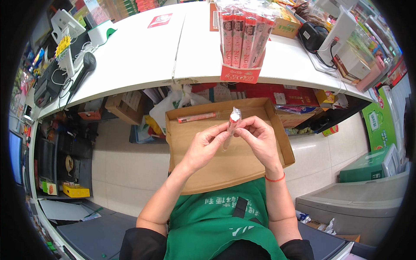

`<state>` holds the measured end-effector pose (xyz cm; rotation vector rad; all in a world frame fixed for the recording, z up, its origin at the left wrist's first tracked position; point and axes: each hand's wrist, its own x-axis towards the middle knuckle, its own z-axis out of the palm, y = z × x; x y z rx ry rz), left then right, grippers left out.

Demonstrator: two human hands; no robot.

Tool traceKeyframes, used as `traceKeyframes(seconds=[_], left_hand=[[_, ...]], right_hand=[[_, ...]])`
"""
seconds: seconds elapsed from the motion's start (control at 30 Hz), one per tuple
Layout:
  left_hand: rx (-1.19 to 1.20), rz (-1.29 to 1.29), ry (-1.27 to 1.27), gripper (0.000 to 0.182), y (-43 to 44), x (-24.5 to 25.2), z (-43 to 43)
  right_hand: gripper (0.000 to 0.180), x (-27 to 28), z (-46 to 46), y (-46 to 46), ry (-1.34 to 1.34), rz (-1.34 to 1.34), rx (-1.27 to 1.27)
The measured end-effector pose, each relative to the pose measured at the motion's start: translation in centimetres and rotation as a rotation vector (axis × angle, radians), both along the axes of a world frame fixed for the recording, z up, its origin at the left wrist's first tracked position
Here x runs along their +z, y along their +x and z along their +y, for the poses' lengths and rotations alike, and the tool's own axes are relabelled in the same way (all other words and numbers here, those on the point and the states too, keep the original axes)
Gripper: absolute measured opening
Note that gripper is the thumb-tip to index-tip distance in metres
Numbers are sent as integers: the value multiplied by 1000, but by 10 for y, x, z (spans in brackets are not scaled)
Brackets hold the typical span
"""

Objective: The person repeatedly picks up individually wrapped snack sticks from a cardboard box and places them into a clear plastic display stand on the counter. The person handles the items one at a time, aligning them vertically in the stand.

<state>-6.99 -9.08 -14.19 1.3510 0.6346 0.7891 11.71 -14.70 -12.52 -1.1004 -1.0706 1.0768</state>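
Between my two hands, above a shallow cardboard tray, I see a slim red-and-clear wrapped candy stick with a white end and a crimped clear wrapper tip towards the counter. My left hand pinches it from the left between thumb and fingers. From the other side my right hand has its thumb and fingertips at the stick. A second wrapped stick lies near the tray's far left corner. On the counter's front edge, a red display box holds several similar sticks upright.
The white counter spans the far side, with a barcode scanner at left and a black device at right. Under it are cardboard boxes and a white plastic bag. A green bin stands to the right.
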Motion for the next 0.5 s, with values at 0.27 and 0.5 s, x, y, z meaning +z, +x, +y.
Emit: traceKeyframes(seconds=[0.27, 0.5], left_hand=[[20, -24, 35, 30, 7, 24, 0], [98, -63, 105, 22, 23, 57, 5]], right_hand=[[12, 18, -6, -4, 90, 32, -94], [24, 38, -11, -2, 223, -166, -128]])
